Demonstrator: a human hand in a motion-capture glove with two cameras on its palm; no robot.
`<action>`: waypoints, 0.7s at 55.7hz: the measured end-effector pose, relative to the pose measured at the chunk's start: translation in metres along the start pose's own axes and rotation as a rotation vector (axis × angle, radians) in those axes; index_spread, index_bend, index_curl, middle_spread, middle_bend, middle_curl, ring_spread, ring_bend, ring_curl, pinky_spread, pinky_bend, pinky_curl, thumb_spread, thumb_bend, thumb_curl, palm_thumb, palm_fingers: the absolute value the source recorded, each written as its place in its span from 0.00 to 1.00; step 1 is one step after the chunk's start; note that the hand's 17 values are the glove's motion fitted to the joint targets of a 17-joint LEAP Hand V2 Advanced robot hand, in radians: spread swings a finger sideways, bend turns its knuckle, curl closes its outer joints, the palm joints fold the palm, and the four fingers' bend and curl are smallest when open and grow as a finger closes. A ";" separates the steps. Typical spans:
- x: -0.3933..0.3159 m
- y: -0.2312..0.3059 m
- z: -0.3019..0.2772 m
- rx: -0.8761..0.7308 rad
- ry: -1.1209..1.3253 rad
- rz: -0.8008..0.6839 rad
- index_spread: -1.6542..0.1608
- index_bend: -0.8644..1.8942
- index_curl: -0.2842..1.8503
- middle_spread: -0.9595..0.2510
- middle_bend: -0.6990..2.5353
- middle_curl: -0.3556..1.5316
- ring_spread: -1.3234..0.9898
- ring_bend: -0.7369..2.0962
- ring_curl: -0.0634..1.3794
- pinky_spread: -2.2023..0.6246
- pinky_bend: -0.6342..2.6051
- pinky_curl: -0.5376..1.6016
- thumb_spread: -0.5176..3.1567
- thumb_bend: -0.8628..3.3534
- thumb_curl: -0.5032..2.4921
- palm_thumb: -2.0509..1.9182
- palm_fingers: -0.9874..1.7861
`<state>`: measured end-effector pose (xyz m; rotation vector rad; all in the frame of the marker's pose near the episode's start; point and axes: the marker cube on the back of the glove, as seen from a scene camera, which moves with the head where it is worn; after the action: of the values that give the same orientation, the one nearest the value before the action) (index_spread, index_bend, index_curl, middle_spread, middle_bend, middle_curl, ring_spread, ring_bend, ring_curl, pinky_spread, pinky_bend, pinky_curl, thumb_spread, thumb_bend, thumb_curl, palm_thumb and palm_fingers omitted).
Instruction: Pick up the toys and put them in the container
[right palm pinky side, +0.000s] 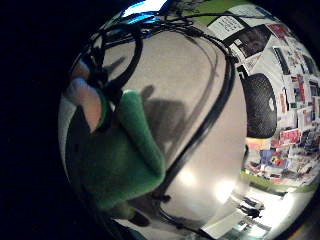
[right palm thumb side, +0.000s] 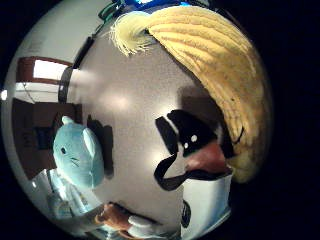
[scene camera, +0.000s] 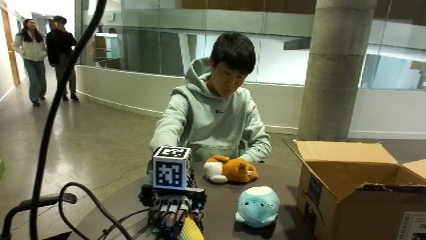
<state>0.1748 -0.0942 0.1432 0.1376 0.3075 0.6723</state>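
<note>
R hand curled round yellow-green plush, ribbed yellow w/ fringe. Beside grip: 1 blue plush; beyond it 1 orange-white plush, 1 cardboard box.

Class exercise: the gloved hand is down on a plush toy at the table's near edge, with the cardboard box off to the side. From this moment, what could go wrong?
1. The right hand grips the yellow and green toy at the table's near edge; it could slip off.
2. On the way to the box it may knock the blue toy.
3. Cables lie on the table and might snag.
</note>
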 end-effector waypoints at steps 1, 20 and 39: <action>0.000 0.000 0.000 0.014 0.003 -0.009 0.79 0.31 0.16 0.72 0.36 0.41 0.48 0.67 0.34 0.70 0.55 0.45 0.51 0.24 0.27 0.59 0.55; -0.023 0.024 -0.049 -0.137 -0.119 -0.246 0.80 0.39 0.16 0.59 0.51 0.55 0.43 0.76 0.43 0.65 0.56 0.48 0.45 0.26 0.33 0.68 0.76; -0.069 0.067 -0.209 -0.095 -0.092 -0.435 0.80 0.46 0.17 0.55 0.54 0.64 0.43 0.79 0.46 0.64 0.57 0.51 0.41 0.24 0.38 0.68 0.76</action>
<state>0.0167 -0.0807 -0.0234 0.0085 0.2069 0.2475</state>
